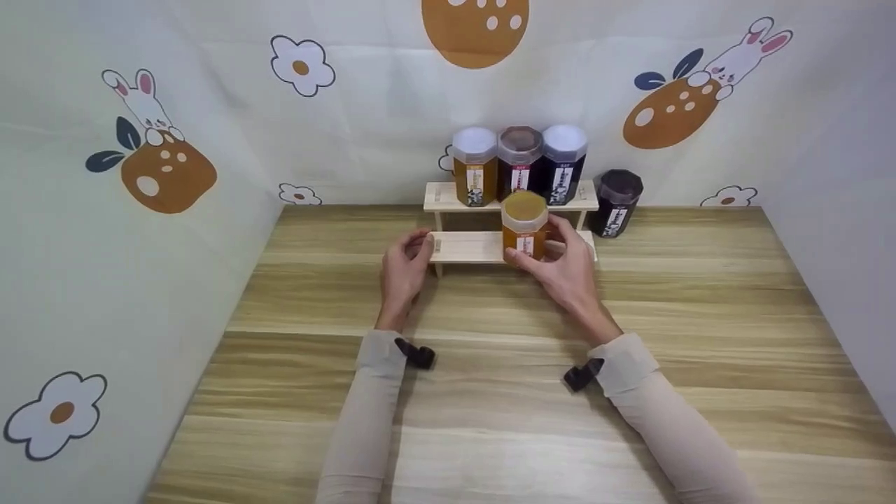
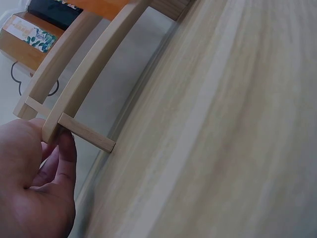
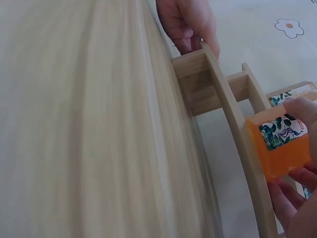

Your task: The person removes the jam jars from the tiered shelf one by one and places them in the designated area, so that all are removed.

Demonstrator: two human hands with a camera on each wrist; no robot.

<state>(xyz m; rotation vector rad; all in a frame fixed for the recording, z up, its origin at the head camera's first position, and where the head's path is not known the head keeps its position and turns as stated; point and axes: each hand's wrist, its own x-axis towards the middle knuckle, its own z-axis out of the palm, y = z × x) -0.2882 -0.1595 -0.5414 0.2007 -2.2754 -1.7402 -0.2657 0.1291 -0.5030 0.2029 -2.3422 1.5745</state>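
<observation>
Jar [image 1: 525, 224], amber, faceted, labelled: pinched between thumb and fingers of right hand [image 1: 570, 274]. Left hand [image 1: 406, 266] pinches lower-left end of pale two-tier wooden rack [image 1: 467, 247].

The head view is softly lit, with pale glare on the near tabletop [image 1: 483, 448]; its grain blurs in the dimmer wrist views.

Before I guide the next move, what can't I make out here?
Head: label on the amber jar, print too small.
Head: base of the upper middle jar, hidden by the amber jar.
Left wrist: most of the amber jar, cut by the top edge.
Right wrist: part of the right hand, cut by the right edge.
</observation>
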